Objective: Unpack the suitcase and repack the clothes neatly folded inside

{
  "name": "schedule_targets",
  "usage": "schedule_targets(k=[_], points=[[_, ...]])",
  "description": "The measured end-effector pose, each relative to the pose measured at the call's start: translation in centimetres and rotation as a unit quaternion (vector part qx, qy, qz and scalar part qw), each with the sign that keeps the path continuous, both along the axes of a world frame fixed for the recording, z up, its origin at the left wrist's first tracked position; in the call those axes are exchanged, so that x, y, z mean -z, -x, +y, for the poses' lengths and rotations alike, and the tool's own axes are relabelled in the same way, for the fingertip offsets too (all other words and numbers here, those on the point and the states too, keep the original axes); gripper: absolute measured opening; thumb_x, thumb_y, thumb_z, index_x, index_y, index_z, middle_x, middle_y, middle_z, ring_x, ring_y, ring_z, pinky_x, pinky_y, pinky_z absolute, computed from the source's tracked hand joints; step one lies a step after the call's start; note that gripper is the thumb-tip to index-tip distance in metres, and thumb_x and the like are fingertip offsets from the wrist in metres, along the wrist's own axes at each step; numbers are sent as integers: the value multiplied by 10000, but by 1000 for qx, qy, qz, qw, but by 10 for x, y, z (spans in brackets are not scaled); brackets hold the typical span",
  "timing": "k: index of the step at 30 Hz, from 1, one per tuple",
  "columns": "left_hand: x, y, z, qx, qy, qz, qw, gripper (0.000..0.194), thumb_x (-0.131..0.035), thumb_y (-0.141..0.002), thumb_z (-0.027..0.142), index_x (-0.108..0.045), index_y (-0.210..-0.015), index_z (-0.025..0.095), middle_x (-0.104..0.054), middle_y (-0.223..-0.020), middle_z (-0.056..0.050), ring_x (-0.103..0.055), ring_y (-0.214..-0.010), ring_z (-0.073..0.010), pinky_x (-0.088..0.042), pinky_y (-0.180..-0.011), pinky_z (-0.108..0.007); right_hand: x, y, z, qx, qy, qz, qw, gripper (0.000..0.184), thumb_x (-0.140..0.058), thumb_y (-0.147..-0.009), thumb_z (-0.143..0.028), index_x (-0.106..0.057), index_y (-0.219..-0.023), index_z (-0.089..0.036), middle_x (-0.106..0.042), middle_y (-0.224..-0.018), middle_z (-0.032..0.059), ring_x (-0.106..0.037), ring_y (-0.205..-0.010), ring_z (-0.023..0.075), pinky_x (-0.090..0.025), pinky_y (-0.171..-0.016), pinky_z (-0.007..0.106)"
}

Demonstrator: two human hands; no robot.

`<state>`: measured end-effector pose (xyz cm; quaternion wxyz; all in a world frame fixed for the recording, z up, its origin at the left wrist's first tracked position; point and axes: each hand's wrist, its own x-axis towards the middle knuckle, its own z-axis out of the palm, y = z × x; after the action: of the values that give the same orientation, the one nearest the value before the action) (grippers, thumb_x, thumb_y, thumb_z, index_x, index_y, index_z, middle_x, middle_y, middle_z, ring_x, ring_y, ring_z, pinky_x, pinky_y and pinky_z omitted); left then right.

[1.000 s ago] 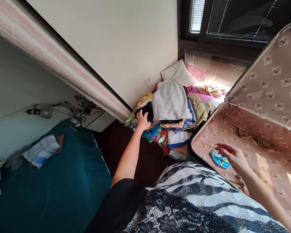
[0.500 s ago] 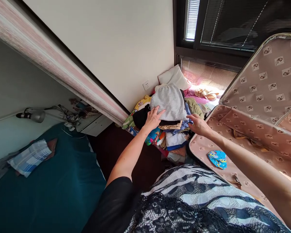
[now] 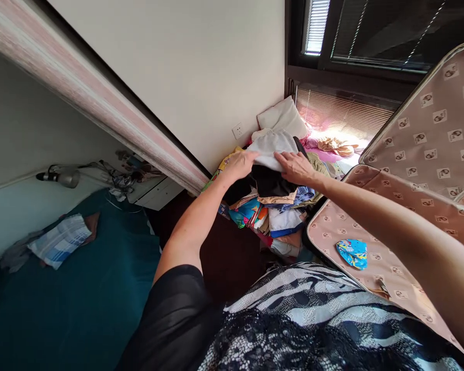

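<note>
Since the earlier frame, we record both hands shifted further up the pile of clothes [image 3: 288, 224] and the near edge of the grey garment [image 3: 272, 143] raised and turned back, baring black cloth [image 3: 272, 181] beneath. Grey garment: top of the pile, just above the centre of the frame. Left hand [image 3: 237, 166]: fingers closed on the garment's left near edge. Right hand [image 3: 298, 167]: fingers bent over its right near edge, gripping it. Behind the pile we list one pale cushion [image 3: 283, 117], leaning near a wall socket [image 3: 237, 131]. Right of frame: one open suitcase [image 3: 379, 242], patterned pink-brown lining, holding a blue patterned cloth [image 3: 351, 253]. Left of frame: a teal bedsheet [image 3: 81, 304] bearing a plaid cloth [image 3: 62, 239]; above it, a grey lamp [image 3: 67, 178].
</note>
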<state>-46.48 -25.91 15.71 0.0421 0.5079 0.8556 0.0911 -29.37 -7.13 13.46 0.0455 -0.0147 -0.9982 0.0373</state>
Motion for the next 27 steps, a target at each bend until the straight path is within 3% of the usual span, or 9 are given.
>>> schedule_targets(k=[3,7,9,12,15,18,22,25,27], points=[[-22,20,15,9,-35,5,999,461,-545,-1080,330,-672,-1518,263,-741,-1415,-117,-654,-1385,-310,-494,-1162,-421,-30,25,24,39,10,-28,999,465,-548,-981,-198,-635,-1426,-98,-745,-1207,200,-691,-1098,345,-515,-956,447],[-26,28,25,23,-19,2,1000,636,-740,-984,451,-602,-1568,240,-688,-1485,-127,-626,-1416,-324,-484,-1192,-418,-62,48,50,47,17,-42,998,405,-574,-955,-163,-723,-1331,-145,-762,-1132,116,-698,-1076,281,-513,-971,393],[-24,30,28,3,-2,2,1000,620,-786,-949,402,-639,-1520,212,-716,-1415,-140,-653,-1370,-339,-493,-1188,-455,-75,51,53,41,25,-58,997,443,-590,-939,-115,-722,-1361,-127,-759,-1171,107,-692,-1147,284,-495,-1044,409],[-35,37,36,-55,-26,23,998,375,-703,-981,236,-740,-1351,185,-763,-1222,-125,-697,-1283,-372,-514,-1141,-561,-101,51,48,61,21,-68,996,480,-568,-943,-37,-702,-1404,-61,-745,-1251,125,-673,-1268,321,-477,-1104,446],[-77,41,52,-89,-79,51,992,320,-633,-972,137,-765,-1262,164,-756,-1108,-84,-713,-1243,-376,-519,-1112,-608,-144,47,49,93,13,-38,995,505,-469,-999,-32,-661,-1465,-16,-721,-1325,152,-621,-1379,330,-462,-1111,445],[-141,34,67,-68,-115,93,987,308,-623,-955,147,-781,-1214,201,-770,-1092,-72,-722,-1190,-327,-549,-1084,-507,-198,35,63,100,4,21,995,468,-526,-991,-60,-698,-1425,-32,-737,-1320,165,-651,-1348,322,-497,-1095,418],[-223,5,81,54,-103,106,988,189,-650,-915,206,-801,-1013,265,-779,-961,-31,-715,-1037,-266,-567,-1011,-412,-268,-6,89,137,-9,38,990,384,-592,-949,-39,-791,-1276,-60,-770,-959,-5,-725,-1190,312,-536,-1070,404],[-259,-26,92,167,-80,27,982,110,-700,-909,304,-778,-938,233,-732,-849,-3,-709,-1042,-271,-557,-1005,-425,-303,-57,107,165,14,3,986,415,-637,-904,-36,-808,-1273,-116,-645,-719,-133,-749,-1075,242,-522,-1040,326],[-266,-51,105,229,-60,-32,971,136,-709,-907,312,-761,-941,191,-710,-855,-7,-710,-1081,-297,-549,-1011,-450,-311,-96,121,167,48,-23,984,429,-667,-825,-9,-822,-1213,-106,-625,-666,-170,-754,-869,129,-510,-914,189]])
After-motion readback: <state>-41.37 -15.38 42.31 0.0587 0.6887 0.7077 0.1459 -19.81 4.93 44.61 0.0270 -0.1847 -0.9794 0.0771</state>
